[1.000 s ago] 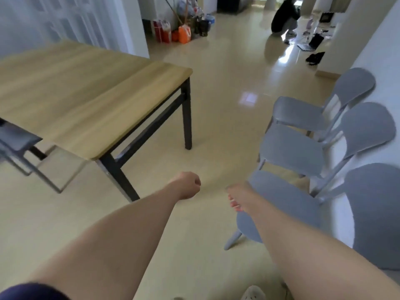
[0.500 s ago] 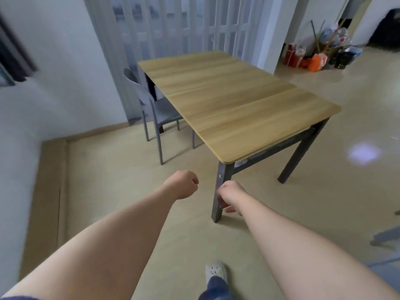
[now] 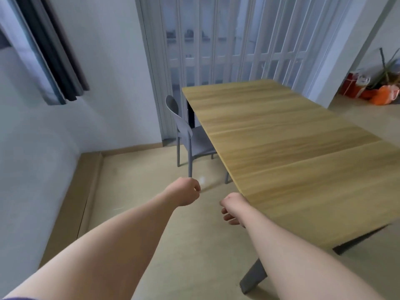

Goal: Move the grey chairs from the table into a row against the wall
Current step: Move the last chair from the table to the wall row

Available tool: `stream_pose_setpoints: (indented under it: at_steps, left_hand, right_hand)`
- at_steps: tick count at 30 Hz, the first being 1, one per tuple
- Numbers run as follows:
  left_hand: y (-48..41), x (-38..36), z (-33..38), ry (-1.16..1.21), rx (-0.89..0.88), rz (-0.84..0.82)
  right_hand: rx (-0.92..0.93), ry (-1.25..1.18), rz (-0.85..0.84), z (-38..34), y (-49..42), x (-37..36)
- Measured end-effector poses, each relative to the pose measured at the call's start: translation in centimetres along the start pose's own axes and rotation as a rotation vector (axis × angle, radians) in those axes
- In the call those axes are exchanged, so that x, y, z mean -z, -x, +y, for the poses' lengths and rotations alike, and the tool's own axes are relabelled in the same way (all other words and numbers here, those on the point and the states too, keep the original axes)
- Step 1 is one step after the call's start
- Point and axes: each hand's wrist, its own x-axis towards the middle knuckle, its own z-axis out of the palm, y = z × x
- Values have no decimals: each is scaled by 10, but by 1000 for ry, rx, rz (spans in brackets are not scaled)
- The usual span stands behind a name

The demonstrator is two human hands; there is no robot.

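Note:
One grey chair (image 3: 187, 135) stands at the far end of the wooden table (image 3: 292, 152), on its left long side, with the seat partly under the top and the back toward the left wall. Both my forearms reach forward over the floor, well short of the chair. My left hand (image 3: 186, 192) is curled into a fist and holds nothing. My right hand (image 3: 232, 208) hangs beside the table's near left edge with loosely curled fingers, also holding nothing.
A white wall (image 3: 43, 159) with a wooden skirting runs along the left, and a dark curtain (image 3: 56, 61) hangs above. A grey folding door (image 3: 227, 46) closes off the back. Orange and red bags (image 3: 381, 95) sit at the far right. A dark table leg (image 3: 253, 277) is close below.
My view has swung left, away from the three grey chairs along the right wall, toward the table's far side and the chair there. Both hands stayed out front, holding nothing.

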Motion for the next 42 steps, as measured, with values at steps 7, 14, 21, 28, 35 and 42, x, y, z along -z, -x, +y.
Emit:
stream_pose_setpoints:
  at_steps: [7, 14, 21, 28, 35, 42]
  left_hand:
    - [-97, 69, -63, -8, 35, 52]
    - [-201, 141, -163, -51, 65, 66]
    - [-301, 215, -229, -60, -1, -9]
    - [-396, 251, -238, -96, -75, -69]
    - [-497, 286, -232, -126, -68, -2]
    - [-572, 288, -218, -546, -287, 19]
  right_hand:
    - [74, 119, -16, -115, -87, -31]
    - [103, 161, -6, -214, -174, -81]
    - [90, 147, 61, -323, -249, -121]
    - [7, 33, 195, -394, -322, -121]
    - [110, 214, 269, -444, -405, -93]
    - [54, 410, -24, -452, -454, -93]
